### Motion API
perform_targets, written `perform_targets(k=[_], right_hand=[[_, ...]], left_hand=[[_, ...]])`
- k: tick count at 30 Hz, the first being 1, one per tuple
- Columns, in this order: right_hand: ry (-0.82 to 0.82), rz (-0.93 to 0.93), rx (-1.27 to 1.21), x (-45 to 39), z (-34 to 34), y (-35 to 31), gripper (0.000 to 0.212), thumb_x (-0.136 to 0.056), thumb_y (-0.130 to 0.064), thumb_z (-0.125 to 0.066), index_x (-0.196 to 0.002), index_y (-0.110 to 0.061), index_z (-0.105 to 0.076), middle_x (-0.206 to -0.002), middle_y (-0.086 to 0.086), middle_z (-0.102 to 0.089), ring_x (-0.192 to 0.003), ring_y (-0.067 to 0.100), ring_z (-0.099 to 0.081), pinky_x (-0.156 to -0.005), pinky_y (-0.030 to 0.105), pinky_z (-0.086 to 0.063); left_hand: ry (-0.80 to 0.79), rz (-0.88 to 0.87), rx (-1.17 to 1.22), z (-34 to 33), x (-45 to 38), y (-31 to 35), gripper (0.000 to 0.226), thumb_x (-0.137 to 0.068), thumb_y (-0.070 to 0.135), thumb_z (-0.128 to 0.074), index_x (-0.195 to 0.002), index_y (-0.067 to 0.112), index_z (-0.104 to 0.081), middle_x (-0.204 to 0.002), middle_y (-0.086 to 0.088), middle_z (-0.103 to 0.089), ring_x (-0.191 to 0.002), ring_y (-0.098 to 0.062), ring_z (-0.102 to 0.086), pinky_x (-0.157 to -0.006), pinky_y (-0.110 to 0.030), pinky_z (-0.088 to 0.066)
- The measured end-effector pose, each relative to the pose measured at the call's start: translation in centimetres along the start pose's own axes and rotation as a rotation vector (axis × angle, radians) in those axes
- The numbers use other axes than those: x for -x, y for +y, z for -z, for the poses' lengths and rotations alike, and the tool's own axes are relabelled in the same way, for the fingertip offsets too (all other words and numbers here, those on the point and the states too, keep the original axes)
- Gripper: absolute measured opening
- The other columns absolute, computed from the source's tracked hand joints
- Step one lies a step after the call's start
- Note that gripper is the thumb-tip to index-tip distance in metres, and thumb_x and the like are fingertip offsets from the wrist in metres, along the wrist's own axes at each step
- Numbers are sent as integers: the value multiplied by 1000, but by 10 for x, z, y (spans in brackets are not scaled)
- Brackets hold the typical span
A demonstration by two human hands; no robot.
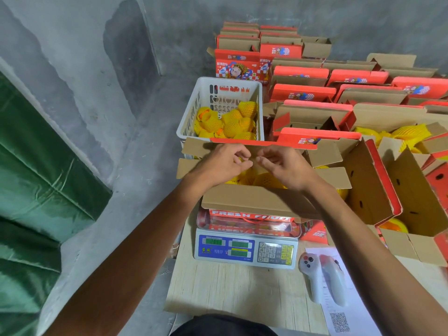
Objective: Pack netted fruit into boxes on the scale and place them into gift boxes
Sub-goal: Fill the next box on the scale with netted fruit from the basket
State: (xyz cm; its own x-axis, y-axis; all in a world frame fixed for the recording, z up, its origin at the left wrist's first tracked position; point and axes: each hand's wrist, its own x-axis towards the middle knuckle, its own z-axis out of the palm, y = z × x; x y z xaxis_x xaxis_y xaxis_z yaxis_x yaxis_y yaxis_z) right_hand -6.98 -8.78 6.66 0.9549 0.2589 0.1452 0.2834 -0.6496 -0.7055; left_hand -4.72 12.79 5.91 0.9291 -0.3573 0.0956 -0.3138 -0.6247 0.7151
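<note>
Stacked behind the counter (218, 287) were red gift boxes (303, 93), w/ a white basket (189, 117) of netted fruit (232, 122) beside them. Open box (254, 200) sat on the scale (244, 248), fruit inside. Risk, imo: box overhangs the pan, so a hard press on a flap could tip it or skew the reading. Left hand (223, 163) & right hand (286, 166) hovered over the box, fingers curled; left grip seemed to pinch netting, right's hold I couldn't tell.
</note>
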Motion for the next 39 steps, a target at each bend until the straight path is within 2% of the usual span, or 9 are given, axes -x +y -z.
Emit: perform_targets(k=[8,12,15,18,20,27,30,34,39], right_hand=[[144,61,-61,-18,6,-25,18,-100,-31,-63,-92,-21,-75,-75,-7,-74,-72,9,-70,-71,28,-55],[158,93,-61,-35,8,-37,15,-98,-28,-64,-93,-18,-75,-81,-5,-75,-76,13,-71,-73,31,-56],[59,97,-20,-56,7,-37,11,-97,-26,-67,-98,-17,-74,-88,-9,-74,-77,-2,-66,-74,23,-52],[-70,52,-2,-90,5,-31,21,-97,-29,-70,-111,-13,-71,-94,-5,-73,-80,-5,-64,-73,14,-49],[-131,-25,-58,-120,7,-27,27,-96,-29,-71,-115,-10,-69,-98,1,-74,-86,8,-67,-80,23,-53],[-243,-164,71,-206,-14,10,16,-94,-28,-73,-103,-16,-68,-96,4,-70,-93,23,-66,-87,38,-52],[-366,-236,207,-238,-32,34,28,-95,-30,-71,-118,-15,-67,-115,7,-69,-103,27,-65,-92,39,-54],[-550,-228,521,-275,-56,67,53,-97,-38,-67,-143,-16,-54,-141,8,-59,-127,29,-57,-104,39,-48],[-624,-246,598,-309,-82,94,58,-95,-37,-69,-147,-18,-49,-143,9,-56,-127,31,-55,-102,40,-50]], left_hand=[[221,-114,163,24,-8,8,15,-91,38,-73,-99,25,-74,-71,13,-63,-57,-5,-52,-59,-27,-48],[292,-167,31,30,-16,4,11,-92,32,-72,-100,25,-74,-91,12,-66,-82,-10,-59,-76,-25,-51],[269,-179,-14,35,-25,-6,15,-93,28,-71,-106,23,-75,-101,14,-68,-100,-6,-59,-85,-16,-46],[204,-150,-20,48,-44,-24,17,-94,28,-71,-110,23,-74,-106,12,-69,-101,-1,-60,-84,-10,-42],[180,-102,-2,60,-61,-40,18,-94,32,-70,-111,26,-73,-108,16,-70,-101,2,-61,-81,-6,-40],[127,19,74,88,-129,-117,16,-95,29,-71,-110,24,-72,-103,16,-70,-100,-8,-66,-84,-31,-54],[96,94,4,86,-157,-157,15,-95,29,-70,-110,25,-71,-98,16,-67,-100,-10,-66,-81,-33,-53],[-45,105,-278,72,-185,-216,24,-97,26,-64,-121,21,-69,-119,-1,-69,-111,-20,-66,-91,-40,-55],[-49,32,-394,62,-214,-242,27,-99,27,-61,-125,24,-68,-127,5,-68,-118,-17,-62,-92,-36,-51]])
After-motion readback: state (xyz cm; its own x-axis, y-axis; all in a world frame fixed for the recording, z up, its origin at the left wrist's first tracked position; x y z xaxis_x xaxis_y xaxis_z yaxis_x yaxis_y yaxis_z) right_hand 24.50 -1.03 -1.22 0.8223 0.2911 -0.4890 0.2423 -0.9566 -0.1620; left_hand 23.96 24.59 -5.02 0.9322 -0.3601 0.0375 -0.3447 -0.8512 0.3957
